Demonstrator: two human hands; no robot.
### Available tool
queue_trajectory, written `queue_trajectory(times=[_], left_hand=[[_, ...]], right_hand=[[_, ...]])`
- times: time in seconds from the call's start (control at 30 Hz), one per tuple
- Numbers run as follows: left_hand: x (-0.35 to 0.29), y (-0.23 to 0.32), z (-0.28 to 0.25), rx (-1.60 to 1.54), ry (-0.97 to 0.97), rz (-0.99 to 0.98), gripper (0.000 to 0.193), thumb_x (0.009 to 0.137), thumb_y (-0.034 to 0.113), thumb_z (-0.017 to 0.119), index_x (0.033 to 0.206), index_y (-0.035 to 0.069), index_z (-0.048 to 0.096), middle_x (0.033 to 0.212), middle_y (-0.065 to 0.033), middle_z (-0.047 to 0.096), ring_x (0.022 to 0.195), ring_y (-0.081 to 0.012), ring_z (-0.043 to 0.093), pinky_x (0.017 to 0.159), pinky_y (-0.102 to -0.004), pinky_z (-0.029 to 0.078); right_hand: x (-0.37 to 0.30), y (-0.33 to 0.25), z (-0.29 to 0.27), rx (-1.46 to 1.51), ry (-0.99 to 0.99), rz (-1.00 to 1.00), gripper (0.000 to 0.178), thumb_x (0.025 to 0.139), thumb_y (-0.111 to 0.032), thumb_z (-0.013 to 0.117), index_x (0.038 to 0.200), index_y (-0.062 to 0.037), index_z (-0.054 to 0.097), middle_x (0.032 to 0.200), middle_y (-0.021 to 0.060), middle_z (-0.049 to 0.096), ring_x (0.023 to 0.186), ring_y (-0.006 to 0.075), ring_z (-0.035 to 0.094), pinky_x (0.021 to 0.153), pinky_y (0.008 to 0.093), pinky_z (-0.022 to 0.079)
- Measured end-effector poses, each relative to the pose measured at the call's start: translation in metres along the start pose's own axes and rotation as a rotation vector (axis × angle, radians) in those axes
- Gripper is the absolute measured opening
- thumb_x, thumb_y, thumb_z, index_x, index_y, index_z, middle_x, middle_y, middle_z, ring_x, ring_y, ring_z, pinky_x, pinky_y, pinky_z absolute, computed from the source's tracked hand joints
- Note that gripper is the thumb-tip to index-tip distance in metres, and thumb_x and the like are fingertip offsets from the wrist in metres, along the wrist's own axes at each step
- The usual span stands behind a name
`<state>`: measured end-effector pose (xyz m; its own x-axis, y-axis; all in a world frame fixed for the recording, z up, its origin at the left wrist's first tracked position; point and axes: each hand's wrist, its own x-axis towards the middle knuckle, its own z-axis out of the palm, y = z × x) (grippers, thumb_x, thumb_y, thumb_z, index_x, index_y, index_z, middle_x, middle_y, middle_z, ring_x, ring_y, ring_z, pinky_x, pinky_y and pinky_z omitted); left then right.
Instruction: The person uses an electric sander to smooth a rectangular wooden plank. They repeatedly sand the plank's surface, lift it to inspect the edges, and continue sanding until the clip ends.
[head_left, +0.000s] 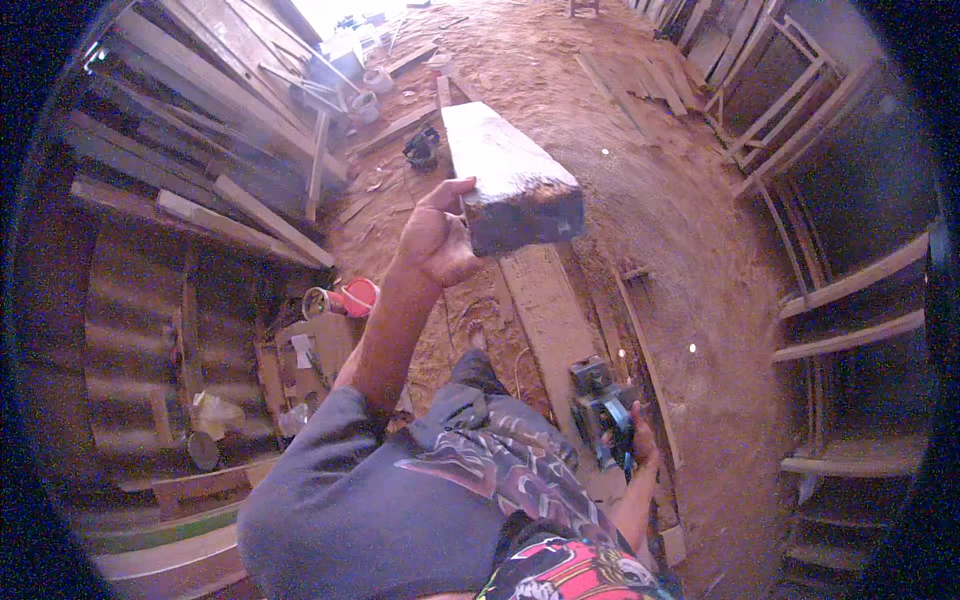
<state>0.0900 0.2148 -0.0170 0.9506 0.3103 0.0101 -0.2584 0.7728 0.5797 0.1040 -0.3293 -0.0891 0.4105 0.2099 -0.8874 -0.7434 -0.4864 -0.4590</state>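
Observation:
My left hand (440, 235) is raised in front of me, closed on the left edge of a thick wooden block (515, 150). The block's upper face is brightly lit and its near end is dark and rough. Lower and to the right, my right hand (643, 440) grips a blue and black power tool (605, 415); its exact kind is hard to make out. The tool is at the near end of a long wooden plank (545, 305), which runs away from me beneath the block. Some fingers of my right hand are hidden by the tool.
A dark power tool (422, 148) lies on the dusty floor beyond my left hand. Planks lean along the left wall (200, 90), and wooden frames (790, 100) stand at right. A red bucket (360, 297) is beside my left forearm. Wooden racks (850, 340) line the right side.

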Motion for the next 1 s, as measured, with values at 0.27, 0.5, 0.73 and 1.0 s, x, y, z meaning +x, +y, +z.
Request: queue_trajectory(times=[0.27,0.5,0.73,1.0], left_hand=[[0.048,0.049,-0.013,-0.714,0.192,-0.398,0.045,0.095,0.023,0.057,0.132,-0.002,0.051,0.13,-0.0231,0.06,0.121,-0.0387,0.059,0.107,-0.0588,0.043],[0.043,0.056,-0.005,-0.759,0.116,-0.402,0.051,0.092,0.024,0.057,0.133,-0.006,0.05,0.134,-0.0253,0.057,0.124,-0.0415,0.056,0.109,-0.0605,0.04],[0.035,0.057,0.005,-0.777,0.092,-0.436,0.054,0.091,0.022,0.057,0.135,-0.007,0.046,0.135,-0.0278,0.054,0.125,-0.0424,0.054,0.11,-0.0604,0.039],[0.028,0.043,0.013,-0.667,0.041,-0.348,0.058,0.09,0.02,0.059,0.138,-0.007,0.042,0.14,-0.0271,0.05,0.128,-0.0431,0.051,0.111,-0.0606,0.037]], right_hand=[[0.056,-0.014,0.005,-0.079,0.05,-0.082,0.067,0.095,-0.066,0.05,0.102,-0.0015,0.069,0.08,0.0081,0.071,0.059,0.0204,0.067,0.055,0.033,0.055],[0.089,0.024,0.001,-0.143,0.056,-0.119,0.067,0.096,-0.065,0.05,0.102,-0.0005,0.069,0.079,0.0097,0.071,0.059,0.0214,0.068,0.055,0.0338,0.056],[0.118,0.043,-0.02,-0.221,0.083,-0.167,0.067,0.096,-0.064,0.05,0.101,0.0006,0.069,0.078,0.0112,0.071,0.059,0.0224,0.068,0.055,0.0346,0.056],[0.167,0.099,-0.062,-0.316,0.119,-0.278,0.068,0.097,-0.063,0.05,0.1,0.0017,0.069,0.077,0.0129,0.071,0.058,0.0235,0.069,0.055,0.0354,0.057]])
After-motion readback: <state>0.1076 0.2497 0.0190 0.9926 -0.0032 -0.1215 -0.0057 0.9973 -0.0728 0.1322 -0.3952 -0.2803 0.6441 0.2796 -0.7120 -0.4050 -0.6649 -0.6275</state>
